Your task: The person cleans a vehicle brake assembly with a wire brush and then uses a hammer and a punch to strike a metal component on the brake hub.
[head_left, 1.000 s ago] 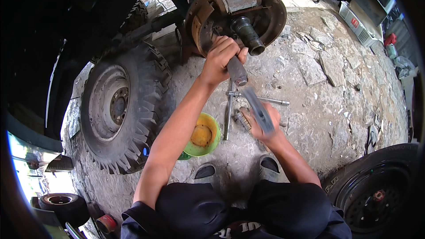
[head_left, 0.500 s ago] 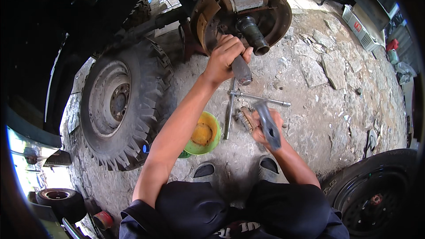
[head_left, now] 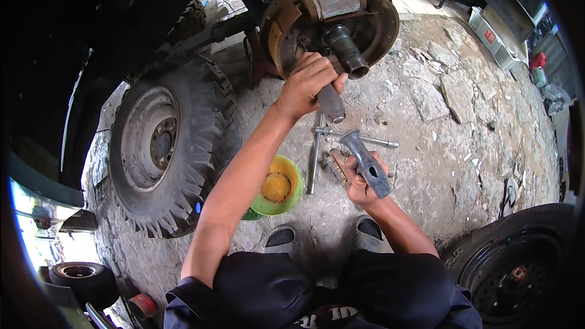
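Observation:
My left hand (head_left: 308,84) is closed around a tool with a thick dark handle (head_left: 332,105). The handle's blunt end points down toward me, while its other end reaches into the lower part of a rusty round brake assembly (head_left: 272,30) and is mostly hidden by my fingers. A hollow metal axle tube (head_left: 346,52) juts out beside that hand. Lower and to the right, my right hand (head_left: 364,187) grips a hammer (head_left: 365,161). Its steel head, with a dark eye hole, is apart from the tool's end; my hand hides most of its handle.
A cross-shaped lug wrench (head_left: 317,152) and a bristle brush (head_left: 337,169) lie on the rough stone floor. Left of them stands a green bowl (head_left: 297,192) with yellowish-brown insides. A large treaded wheel (head_left: 177,140) is at left, another tyre (head_left: 475,256) at lower right, a white crate (head_left: 496,39) far right.
The hammer head has turned and its front end has risen a little nearer the tool's end. My left hand keeps the same hold on the tool.

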